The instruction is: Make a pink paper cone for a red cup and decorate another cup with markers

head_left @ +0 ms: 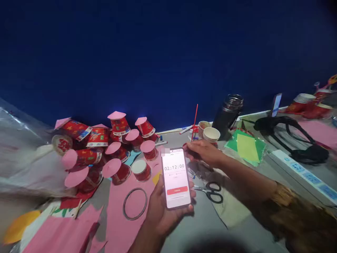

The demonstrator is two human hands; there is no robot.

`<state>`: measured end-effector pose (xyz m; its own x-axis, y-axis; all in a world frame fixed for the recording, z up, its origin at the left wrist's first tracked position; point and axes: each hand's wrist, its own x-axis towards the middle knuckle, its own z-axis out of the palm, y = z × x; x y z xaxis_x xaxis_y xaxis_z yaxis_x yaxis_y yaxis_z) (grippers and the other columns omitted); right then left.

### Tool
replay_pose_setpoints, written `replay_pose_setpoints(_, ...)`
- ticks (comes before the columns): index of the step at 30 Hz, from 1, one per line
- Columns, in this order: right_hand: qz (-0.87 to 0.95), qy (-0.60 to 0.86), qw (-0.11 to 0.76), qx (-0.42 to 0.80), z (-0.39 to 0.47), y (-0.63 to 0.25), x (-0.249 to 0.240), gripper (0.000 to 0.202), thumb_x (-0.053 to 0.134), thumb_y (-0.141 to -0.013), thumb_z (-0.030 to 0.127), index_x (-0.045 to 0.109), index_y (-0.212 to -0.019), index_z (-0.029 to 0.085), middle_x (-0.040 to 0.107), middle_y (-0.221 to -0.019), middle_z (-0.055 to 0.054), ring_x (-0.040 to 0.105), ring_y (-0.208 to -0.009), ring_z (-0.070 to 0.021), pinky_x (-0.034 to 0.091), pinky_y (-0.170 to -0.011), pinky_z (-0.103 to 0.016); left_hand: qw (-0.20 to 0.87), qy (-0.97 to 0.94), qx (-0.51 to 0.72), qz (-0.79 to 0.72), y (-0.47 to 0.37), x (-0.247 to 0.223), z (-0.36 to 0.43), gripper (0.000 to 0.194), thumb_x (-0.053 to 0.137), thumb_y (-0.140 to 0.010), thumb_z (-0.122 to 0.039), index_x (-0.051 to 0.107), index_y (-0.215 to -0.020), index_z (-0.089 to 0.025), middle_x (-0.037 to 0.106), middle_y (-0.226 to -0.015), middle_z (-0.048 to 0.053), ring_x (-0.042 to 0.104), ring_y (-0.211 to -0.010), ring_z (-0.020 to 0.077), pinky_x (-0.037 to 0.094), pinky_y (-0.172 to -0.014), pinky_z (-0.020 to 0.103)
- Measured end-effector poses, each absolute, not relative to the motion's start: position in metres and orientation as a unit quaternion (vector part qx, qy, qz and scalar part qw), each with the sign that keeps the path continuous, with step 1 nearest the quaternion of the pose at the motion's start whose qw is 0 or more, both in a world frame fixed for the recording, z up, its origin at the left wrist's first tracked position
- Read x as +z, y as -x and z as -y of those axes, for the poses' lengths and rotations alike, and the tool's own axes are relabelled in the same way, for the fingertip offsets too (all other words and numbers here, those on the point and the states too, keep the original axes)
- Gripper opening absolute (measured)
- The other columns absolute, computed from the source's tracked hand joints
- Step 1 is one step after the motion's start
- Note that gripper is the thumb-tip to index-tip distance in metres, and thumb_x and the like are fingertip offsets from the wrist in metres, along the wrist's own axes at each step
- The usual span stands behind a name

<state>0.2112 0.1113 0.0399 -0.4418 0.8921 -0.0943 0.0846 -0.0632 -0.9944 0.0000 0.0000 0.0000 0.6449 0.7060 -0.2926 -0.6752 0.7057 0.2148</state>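
A phone (176, 179) lies face up in my left hand (164, 214), its fingers wrapped round the lower half. The lit screen reads 02:12:00 above a red button. My right hand (201, 151) has its fingers bent in at the phone's upper right edge; the fingertips are partly hidden. A thin red stick (195, 121) rises just behind that hand, and I cannot tell whether the fingers touch it. Black-handled scissors (214, 192) lie to the right of the phone. Left of it, a grey ring (135, 203) rests on pink paper (118, 225).
Several red paper cups (118, 126) with pink cone or disc tops crowd the left back. White cups (211, 134) and a black flask (229, 116) stand behind my right hand. Farther right are green sheets (246, 146), a black head strap (289, 137) and a power strip (305, 174).
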Motion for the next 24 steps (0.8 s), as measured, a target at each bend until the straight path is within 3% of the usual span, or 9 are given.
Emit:
replay_pose_setpoints(4, 0.6, 0.399, 0.3, 0.624, -0.127, -0.199, 0.054, 0.064, 0.069, -0.081, 0.079, 0.061, -0.068, 0.017, 0.056, -0.055, 0.003, 0.041, -0.05, -0.0081, 0.026, -0.049, -0.024, 0.907, -0.055, 0.38, -0.174, 0.002, -0.004, -0.001, 0.07, 0.062, -0.094, -0.064, 0.063, -0.137, -0.009, 0.071, -0.117, 0.02, 0.07, -0.098, 0.0326, 0.059, -0.075, 0.041)
replay_pose_setpoints(9, 0.611, 0.383, 0.257, 0.644, -0.138, -0.196, 0.062, 0.061, 0.08, -0.074, 0.075, 0.062, -0.066, 0.017, 0.056, -0.056, 0.004, 0.038, -0.047, -0.0065, 0.024, -0.047, -0.024, 0.905, -0.055, 0.384, -0.176, 0.004, -0.006, -0.001, 0.072, 0.057, -0.096, -0.068, 0.063, -0.136, -0.008, 0.07, -0.121, 0.02, 0.07, -0.099, 0.033, 0.06, -0.077, 0.042)
replay_pose_setpoints(18, 0.721, 0.381, 0.202, 0.542, -0.151, -0.188, 0.08, 0.056, 0.073, -0.083, 0.068, 0.065, -0.066, 0.016, 0.06, -0.062, 0.001, 0.046, -0.055, -0.0093, 0.031, -0.05, -0.024, 0.906, -0.05, 0.387, -0.164, 0.004, -0.002, -0.003, 0.067, 0.058, -0.096, -0.067, 0.064, -0.138, -0.015, 0.072, -0.121, 0.018, 0.072, -0.098, 0.0316, 0.059, -0.08, 0.042)
replay_pose_setpoints(24, 0.798, 0.396, 0.182, 0.415, -0.177, -0.179, 0.111, 0.044, 0.054, -0.101, 0.04, 0.055, -0.063, 0.018, 0.049, -0.057, 0.005, 0.038, -0.053, -0.0089, 0.029, -0.052, -0.025, 0.875, -0.066, 0.435, -0.202, 0.001, -0.002, -0.004, 0.075, 0.05, -0.098, -0.07, 0.063, -0.138, -0.007, 0.069, -0.131, 0.027, 0.071, -0.113, 0.0373, 0.058, -0.09, 0.046)
